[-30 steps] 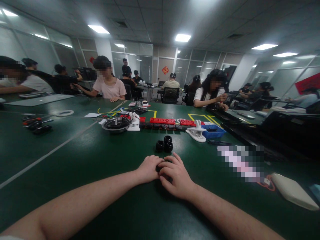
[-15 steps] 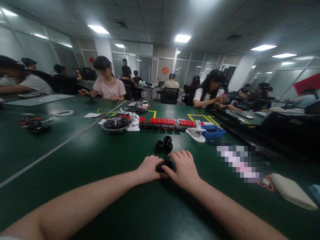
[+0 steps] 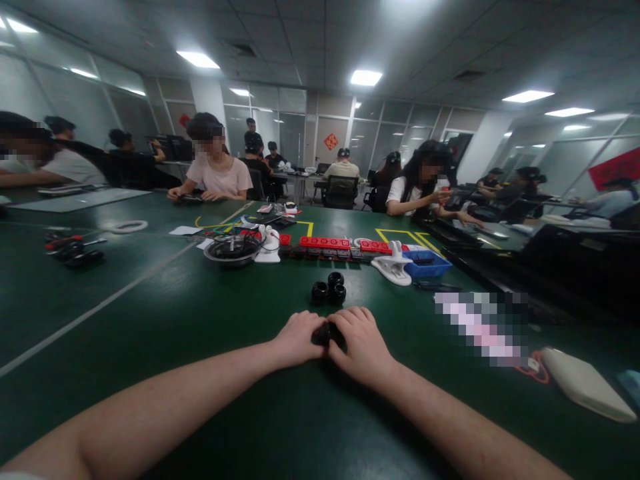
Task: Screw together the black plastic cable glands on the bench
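Close in front of me on the green table, a glossy black rounded object [image 3: 323, 335] sits between my hands, mostly covered by them; its exact kind does not show. My left hand [image 3: 296, 340] grips its left side with curled fingers. From the right, my right hand [image 3: 361, 343] wraps over it, fingers across the top and thumb on the near side. Just beyond my fingers stands a cluster of three small black round parts [image 3: 320, 293] with hollow-looking tops, touching or nearly touching one another.
Across the middle run red socket-like blocks [image 3: 325, 243], a round dark tray [image 3: 231, 252], a white clamp [image 3: 393, 268] and a blue bin [image 3: 427, 265]. A beige case [image 3: 585, 383] lies at right, tools [image 3: 75, 250] at left. Co-workers sit opposite.
My right hand has closed further over the black object, its fingers lower and more curled, hiding more of it. My left hand stays in place. The person opposite has lowered a hand.
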A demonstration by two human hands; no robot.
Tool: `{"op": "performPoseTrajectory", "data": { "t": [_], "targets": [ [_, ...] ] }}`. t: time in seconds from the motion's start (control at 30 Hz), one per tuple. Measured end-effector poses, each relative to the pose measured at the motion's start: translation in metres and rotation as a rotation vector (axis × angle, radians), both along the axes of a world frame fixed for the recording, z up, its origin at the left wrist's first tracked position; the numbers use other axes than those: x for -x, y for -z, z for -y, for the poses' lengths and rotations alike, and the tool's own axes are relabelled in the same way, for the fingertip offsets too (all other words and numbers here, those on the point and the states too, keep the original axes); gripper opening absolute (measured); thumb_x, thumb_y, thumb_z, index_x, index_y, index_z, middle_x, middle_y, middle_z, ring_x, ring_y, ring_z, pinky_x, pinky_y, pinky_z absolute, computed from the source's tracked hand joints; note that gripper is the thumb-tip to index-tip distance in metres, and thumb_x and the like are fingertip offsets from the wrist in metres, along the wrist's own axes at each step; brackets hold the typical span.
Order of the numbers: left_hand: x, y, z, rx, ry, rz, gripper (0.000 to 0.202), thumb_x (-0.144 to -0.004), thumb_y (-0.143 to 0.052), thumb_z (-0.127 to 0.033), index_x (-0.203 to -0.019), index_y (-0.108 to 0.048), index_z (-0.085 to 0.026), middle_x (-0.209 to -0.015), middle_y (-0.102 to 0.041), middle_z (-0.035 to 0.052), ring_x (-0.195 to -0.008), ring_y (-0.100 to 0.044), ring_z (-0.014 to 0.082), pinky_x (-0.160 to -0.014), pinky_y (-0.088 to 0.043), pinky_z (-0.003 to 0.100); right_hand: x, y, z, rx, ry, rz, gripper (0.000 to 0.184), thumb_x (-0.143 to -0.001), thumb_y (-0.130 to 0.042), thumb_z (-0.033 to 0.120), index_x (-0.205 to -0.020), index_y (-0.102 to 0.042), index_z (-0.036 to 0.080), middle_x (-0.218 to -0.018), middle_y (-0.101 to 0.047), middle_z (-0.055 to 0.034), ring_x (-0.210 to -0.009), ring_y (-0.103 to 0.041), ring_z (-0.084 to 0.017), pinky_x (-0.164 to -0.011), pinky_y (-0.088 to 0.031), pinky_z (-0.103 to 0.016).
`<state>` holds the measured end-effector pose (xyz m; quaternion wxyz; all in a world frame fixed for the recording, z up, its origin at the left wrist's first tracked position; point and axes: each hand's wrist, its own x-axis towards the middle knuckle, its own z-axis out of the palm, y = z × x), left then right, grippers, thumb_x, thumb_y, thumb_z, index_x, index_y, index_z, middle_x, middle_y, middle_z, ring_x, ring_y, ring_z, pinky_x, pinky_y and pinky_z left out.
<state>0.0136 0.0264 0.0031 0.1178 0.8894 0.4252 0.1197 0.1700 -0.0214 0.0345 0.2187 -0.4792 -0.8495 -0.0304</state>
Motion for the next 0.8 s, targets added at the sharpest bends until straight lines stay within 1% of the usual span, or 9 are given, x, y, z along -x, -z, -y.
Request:
{"op": "performPoseTrajectory", "data": {
  "t": [0.1,0.27,0.43,0.5,0.63,0.7,0.8],
  "targets": [
    [0.0,0.001,-0.001,-0.007,0.002,0.008,0.024,-0.067,-0.058,-0.037,-0.084,-0.055,-0.02,-0.08,-0.057,0.0015,-0.077,-0.051,0.021,-0.066,-0.037,0.029,0.001,0.0,0.002,0.01,-0.042,-0.022,0.027,-0.068,-0.051,0.017,-0.094,-0.055,0.018,-0.092,-0.06,-0.0051,-0.091,-0.047,-0.02,-0.091,-0.028,-0.039],
    [0.0,0.002,-0.002,0.017,-0.015,-0.003,0.026,-0.065,-0.06,-0.033,-0.087,-0.055,-0.02,-0.086,-0.059,0.001,-0.081,-0.052,0.0212,-0.071,-0.039,0.03,0.002,-0.003,0.005,0.029,-0.113,-0.058,0.03,-0.068,-0.052,0.017,-0.097,-0.055,0.021,-0.1,-0.061,-0.0031,-0.097,-0.047,-0.02,-0.099,-0.022,-0.042],
    [0.001,0.005,-0.003,0.027,-0.029,0.0,0.026,-0.066,-0.06,-0.036,-0.085,-0.056,-0.019,-0.088,-0.059,0.0032,-0.083,-0.052,0.0224,-0.07,-0.04,0.031,0.002,-0.005,0.007,0.037,-0.167,-0.071,0.03,-0.072,-0.049,0.019,-0.1,-0.058,0.021,-0.107,-0.061,-0.0027,-0.106,-0.046,-0.022,-0.103,-0.017,-0.047],
    [0.001,0.005,-0.004,0.018,-0.022,0.008,0.026,-0.066,-0.06,-0.038,-0.083,-0.057,-0.019,-0.087,-0.059,0.0034,-0.082,-0.053,0.0227,-0.07,-0.04,0.031,0.002,-0.005,0.007,0.032,-0.189,-0.072,0.027,-0.074,-0.048,0.02,-0.097,-0.061,0.022,-0.107,-0.062,-0.0024,-0.109,-0.045,-0.022,-0.104,-0.015,-0.048],
    [0.001,0.005,-0.003,0.019,0.01,0.045,0.026,-0.069,-0.058,-0.037,-0.089,-0.058,-0.02,-0.091,-0.06,0.0023,-0.084,-0.053,0.022,-0.073,-0.039,0.032,0.003,-0.005,0.01,0.032,-0.242,-0.077,0.02,-0.075,-0.047,0.02,-0.081,-0.066,0.023,-0.103,-0.064,-0.0003,-0.109,-0.046,-0.021,-0.105,-0.01,-0.047],
    [0.001,0.004,-0.002,0.026,0.02,0.047,0.024,-0.071,-0.057,-0.035,-0.091,-0.058,-0.021,-0.094,-0.06,0.0018,-0.087,-0.053,0.0217,-0.074,-0.039,0.032,0.003,-0.005,0.011,0.031,-0.255,-0.086,0.019,-0.075,-0.048,0.02,-0.078,-0.066,0.023,-0.101,-0.065,0.0002,-0.11,-0.046,-0.02,-0.106,-0.007,-0.046],
    [0.001,0.004,-0.003,0.034,0.009,0.024,0.025,-0.071,-0.057,-0.036,-0.091,-0.058,-0.021,-0.095,-0.06,0.0023,-0.088,-0.053,0.0224,-0.073,-0.039,0.031,0.002,-0.006,0.013,0.028,-0.273,-0.1,0.018,-0.075,-0.048,0.019,-0.078,-0.065,0.024,-0.097,-0.066,0.001,-0.111,-0.045,-0.021,-0.106,-0.006,-0.047]
  ]
}}
